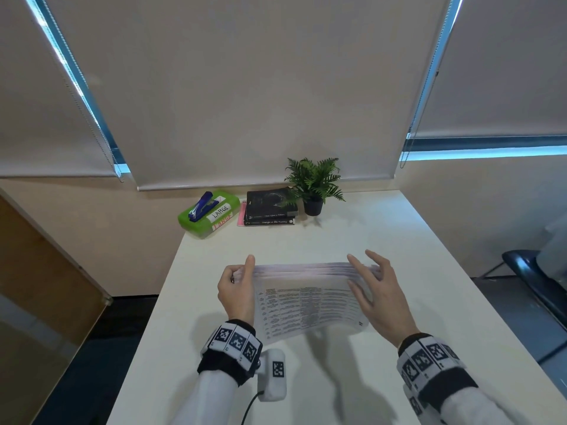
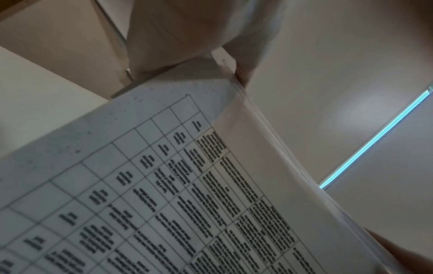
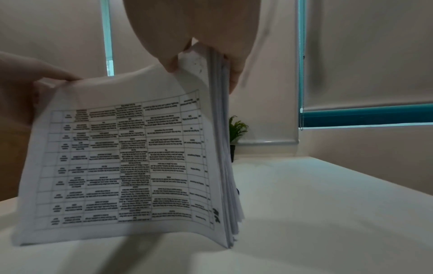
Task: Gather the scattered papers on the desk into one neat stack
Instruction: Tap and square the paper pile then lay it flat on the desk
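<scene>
A stack of white papers (image 1: 306, 302), its near sheet printed with a table, stands on its long edge in the middle of the white desk (image 1: 399, 240). My left hand (image 1: 242, 268) grips the stack's left end, thumb on the near face and fingers curled behind. At the right end my right hand (image 1: 360, 271) pinches the stack, thumb in front and fingers spread behind. In the right wrist view the paper stack (image 3: 131, 157) bows slightly, its lower edge at or just above the desk, with my right hand (image 3: 203, 55) at its top corner. The printed sheet (image 2: 187, 185) fills the left wrist view.
Along the back of the desk sit a green box (image 1: 211, 214) with a blue stapler (image 1: 202, 207) on top, two dark books (image 1: 270, 207) and a small potted plant (image 1: 314, 185). A dark chair (image 1: 534, 277) stands to the right. The desk's left edge drops to the floor.
</scene>
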Demonstrator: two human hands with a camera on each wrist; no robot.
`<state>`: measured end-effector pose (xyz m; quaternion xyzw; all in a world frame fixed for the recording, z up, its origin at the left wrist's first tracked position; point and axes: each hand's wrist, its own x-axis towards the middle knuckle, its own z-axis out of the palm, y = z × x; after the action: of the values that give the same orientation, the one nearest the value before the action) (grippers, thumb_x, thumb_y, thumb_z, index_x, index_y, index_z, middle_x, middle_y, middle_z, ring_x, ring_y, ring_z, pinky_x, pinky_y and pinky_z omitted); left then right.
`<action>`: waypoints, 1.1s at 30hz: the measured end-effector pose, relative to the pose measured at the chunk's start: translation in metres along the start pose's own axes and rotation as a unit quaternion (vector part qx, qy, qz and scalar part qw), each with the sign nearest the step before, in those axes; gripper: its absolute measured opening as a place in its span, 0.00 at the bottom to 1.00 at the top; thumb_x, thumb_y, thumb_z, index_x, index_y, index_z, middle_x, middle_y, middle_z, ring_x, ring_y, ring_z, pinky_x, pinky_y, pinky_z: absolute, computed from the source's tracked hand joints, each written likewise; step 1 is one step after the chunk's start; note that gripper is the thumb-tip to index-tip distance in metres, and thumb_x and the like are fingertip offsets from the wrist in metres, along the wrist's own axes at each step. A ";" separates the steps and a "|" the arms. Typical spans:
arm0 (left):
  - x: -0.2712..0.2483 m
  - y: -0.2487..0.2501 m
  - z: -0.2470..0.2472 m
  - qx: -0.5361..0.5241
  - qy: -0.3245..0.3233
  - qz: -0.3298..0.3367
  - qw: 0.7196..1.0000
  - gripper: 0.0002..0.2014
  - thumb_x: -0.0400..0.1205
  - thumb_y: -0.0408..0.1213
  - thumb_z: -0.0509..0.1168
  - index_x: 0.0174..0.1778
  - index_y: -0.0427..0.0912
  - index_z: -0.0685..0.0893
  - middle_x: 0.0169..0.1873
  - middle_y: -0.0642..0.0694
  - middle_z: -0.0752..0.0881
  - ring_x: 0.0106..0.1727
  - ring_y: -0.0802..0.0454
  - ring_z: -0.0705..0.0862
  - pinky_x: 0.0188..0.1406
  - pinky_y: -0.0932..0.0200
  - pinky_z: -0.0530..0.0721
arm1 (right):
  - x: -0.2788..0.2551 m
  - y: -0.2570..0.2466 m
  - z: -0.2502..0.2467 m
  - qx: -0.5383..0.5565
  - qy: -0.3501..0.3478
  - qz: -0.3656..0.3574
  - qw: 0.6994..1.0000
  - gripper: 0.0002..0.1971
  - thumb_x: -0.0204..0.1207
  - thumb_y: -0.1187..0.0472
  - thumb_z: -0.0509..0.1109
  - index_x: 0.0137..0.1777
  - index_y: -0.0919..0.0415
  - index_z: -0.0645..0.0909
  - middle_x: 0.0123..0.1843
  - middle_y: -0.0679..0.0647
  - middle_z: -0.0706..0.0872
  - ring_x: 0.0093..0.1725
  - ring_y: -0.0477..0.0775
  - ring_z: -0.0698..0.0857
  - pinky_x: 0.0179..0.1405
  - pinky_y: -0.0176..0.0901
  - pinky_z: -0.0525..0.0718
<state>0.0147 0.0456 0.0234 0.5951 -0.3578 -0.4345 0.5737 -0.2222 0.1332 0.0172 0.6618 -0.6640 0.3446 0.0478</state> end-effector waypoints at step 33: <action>0.004 0.005 -0.002 0.048 -0.088 0.069 0.993 0.03 0.80 0.39 0.66 0.41 0.45 0.83 0.40 0.56 0.84 0.42 0.58 0.81 0.38 0.68 0.76 | 0.018 0.003 -0.008 -0.083 -0.121 0.022 0.989 0.34 0.73 0.72 0.68 0.77 0.46 0.69 0.50 0.54 0.76 0.45 0.55 0.76 0.43 0.42 0.80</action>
<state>0.0187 0.0423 0.0274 0.5554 -0.4673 -0.4268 0.5395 -0.2303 0.1219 0.0307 0.6778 -0.7055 0.2066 0.0146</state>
